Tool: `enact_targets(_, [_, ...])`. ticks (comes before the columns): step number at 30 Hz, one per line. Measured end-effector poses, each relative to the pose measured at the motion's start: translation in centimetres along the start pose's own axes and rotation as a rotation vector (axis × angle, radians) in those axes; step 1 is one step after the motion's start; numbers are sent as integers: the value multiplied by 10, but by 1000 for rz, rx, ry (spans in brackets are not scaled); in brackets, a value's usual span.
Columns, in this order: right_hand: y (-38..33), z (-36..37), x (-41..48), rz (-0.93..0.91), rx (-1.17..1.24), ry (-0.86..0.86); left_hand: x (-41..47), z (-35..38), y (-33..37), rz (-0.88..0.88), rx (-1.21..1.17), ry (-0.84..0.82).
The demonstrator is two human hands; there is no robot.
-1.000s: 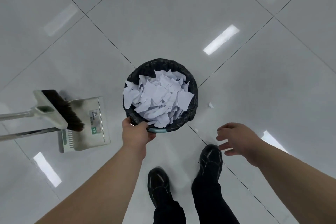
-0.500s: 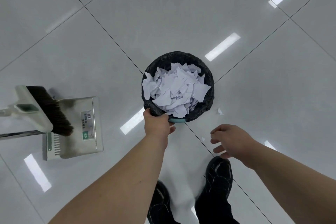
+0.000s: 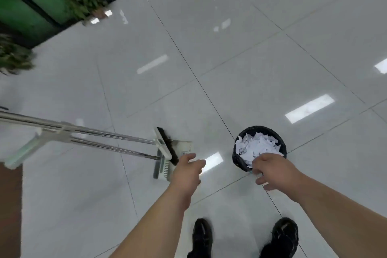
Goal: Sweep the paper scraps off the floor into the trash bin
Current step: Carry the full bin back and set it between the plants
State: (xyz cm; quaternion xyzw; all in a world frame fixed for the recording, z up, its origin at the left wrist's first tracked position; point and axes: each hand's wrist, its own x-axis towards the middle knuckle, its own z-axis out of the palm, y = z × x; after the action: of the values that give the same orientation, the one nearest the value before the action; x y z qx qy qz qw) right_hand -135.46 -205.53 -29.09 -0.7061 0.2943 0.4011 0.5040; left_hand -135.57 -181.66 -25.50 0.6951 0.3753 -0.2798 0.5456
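- Head view: the round trash bin with a black liner (image 3: 238,159) stands on the glossy grey tiled floor (image 3: 272,58), heaped to the rim with torn white paper scraps (image 3: 255,146).
- The right grip (image 3: 272,170) covers the bin's near rim, fingers loosely curled with nothing seen in them.
- The left grip (image 3: 187,170) is spread and holds nothing.
- A metal-handled broom (image 3: 165,146) rests on the steel dustpan (image 3: 185,146), left of the bin.
- Open tiles lie beyond and to the right.

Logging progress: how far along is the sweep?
Done: paper scraps fill the lined trash bin; I see none on the floor, though the frame is blurred. In hand: nothing clearly; left hand is open near the broom and dustpan, right hand at the bin's rim, grip unclear. Left: probably only a final check.
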Motion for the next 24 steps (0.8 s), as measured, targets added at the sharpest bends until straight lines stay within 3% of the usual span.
enact_targets(8, [-157, 125, -117, -191, -142, -44, -93, -228, 23, 74, 56, 238])
enact_targets(14, [-272, 294, -188, -386, -121, -118, -112, -383, 33, 464, 453, 588])
enact_targets(16, [-304, 337, -203, -482, -145, -54, -100, -417, 42, 490, 553, 648])
enact_targets(24, [-380, 414, -215, -761, -470, 156, -19, -439, 78, 394, 890, 232])
